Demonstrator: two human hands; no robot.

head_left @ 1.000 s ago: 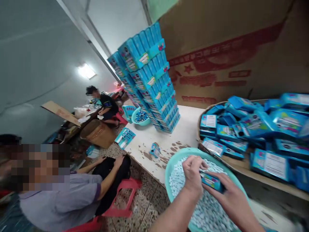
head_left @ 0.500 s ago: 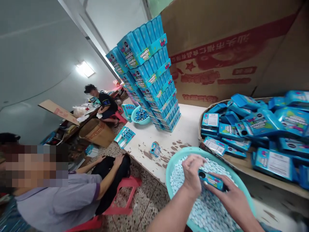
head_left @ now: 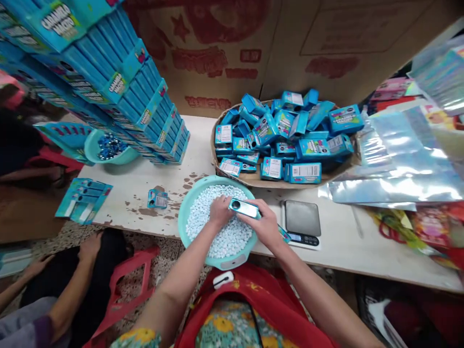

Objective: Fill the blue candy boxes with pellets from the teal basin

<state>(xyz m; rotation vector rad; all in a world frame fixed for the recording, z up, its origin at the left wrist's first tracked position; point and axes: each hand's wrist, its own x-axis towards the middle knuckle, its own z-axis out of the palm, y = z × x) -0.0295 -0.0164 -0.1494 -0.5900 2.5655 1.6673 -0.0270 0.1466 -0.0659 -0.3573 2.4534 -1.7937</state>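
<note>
My right hand (head_left: 264, 223) grips a small blue box (head_left: 244, 208), held flat above a teal bowl (head_left: 186, 207) full of pale blue pellets (head_left: 228, 237). My left hand (head_left: 220, 211) is closed just left of the box's end, over the pellets, fingers pinched together; what they hold is hidden. A small scale (head_left: 302, 218) lies just right of the bowl.
A round basket (head_left: 250, 179) heaped with blue boxes sits behind the bowl. A tall stack of blue cartons (head_left: 119, 82) stands at left, a second bowl (head_left: 94, 145) beside it. One loose box (head_left: 157, 198) lies on the worn white table (head_left: 340, 241). Shiny bags (head_left: 398, 159) at right. A seated person's arm (head_left: 61, 309) lower left.
The view has swung right and down, so the bowl and hands now sit mid-frame. My hands stay together over the pellets with the box between them.
</note>
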